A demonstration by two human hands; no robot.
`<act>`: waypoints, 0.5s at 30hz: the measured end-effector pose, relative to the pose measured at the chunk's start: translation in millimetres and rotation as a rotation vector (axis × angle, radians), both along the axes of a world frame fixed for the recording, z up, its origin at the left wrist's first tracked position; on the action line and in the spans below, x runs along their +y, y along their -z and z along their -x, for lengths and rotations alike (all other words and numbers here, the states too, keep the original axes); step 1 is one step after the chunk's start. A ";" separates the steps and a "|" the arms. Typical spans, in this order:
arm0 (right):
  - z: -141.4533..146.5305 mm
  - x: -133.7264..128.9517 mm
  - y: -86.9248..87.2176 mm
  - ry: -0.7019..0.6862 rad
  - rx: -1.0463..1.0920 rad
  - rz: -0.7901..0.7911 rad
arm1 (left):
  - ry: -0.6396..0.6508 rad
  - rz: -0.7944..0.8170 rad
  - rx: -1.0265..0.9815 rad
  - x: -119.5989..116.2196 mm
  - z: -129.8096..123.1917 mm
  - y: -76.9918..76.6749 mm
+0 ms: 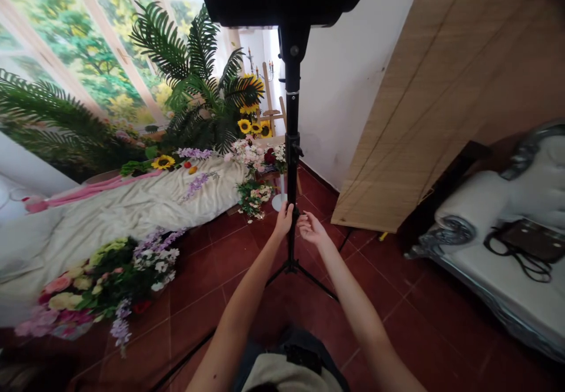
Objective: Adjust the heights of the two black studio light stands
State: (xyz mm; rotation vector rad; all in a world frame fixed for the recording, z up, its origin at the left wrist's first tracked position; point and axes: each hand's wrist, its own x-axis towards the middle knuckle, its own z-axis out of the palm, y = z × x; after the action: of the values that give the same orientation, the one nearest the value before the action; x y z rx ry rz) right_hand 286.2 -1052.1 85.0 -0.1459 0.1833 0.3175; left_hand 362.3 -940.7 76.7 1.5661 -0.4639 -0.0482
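A black light stand [292, 174] rises upright in front of me, with a large black studio light [286, 0] at its top. My left hand [285, 221] is wrapped around the stand's lower tube. At the same height, my right hand [310, 228] has its fingers curled in a pinch at the small dark locking knob [296, 211] on the tube's right side. The fingertips partly hide the knob, so their exact contact is hard to see. Below both hands, the stand's legs [315, 283] spread over the floor.
To the left lies a cream draped cloth [154, 198] with artificial flowers [110, 274] along it and a palm plant [194, 80] behind. A bamboo blind [388, 121] hangs at the right. Beyond it stands a white sofa [481, 221] holding a brown bag [532, 240]. Red tiles [397, 321] cover the floor.
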 end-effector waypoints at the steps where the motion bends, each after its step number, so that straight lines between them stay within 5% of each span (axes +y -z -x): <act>1: -1.4 -0.4 -0.4 -0.004 0.001 0.031 | 0.003 0.019 0.000 -0.6 -0.4 0.7; 8: -10.7 1.7 0.6 0.027 -0.027 0.340 | -0.024 0.047 -0.024 -4.2 -1.7 5.8; 15: -3.9 -4.1 10.9 0.009 -0.151 1.062 | -0.017 0.020 -0.027 -2.9 -0.8 4.0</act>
State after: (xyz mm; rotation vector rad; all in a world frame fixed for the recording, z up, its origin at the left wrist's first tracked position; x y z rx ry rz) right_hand 290.1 -1056.3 74.1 -1.2154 0.1871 0.1713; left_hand 363.1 -943.7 72.6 1.5527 -0.4711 -0.0090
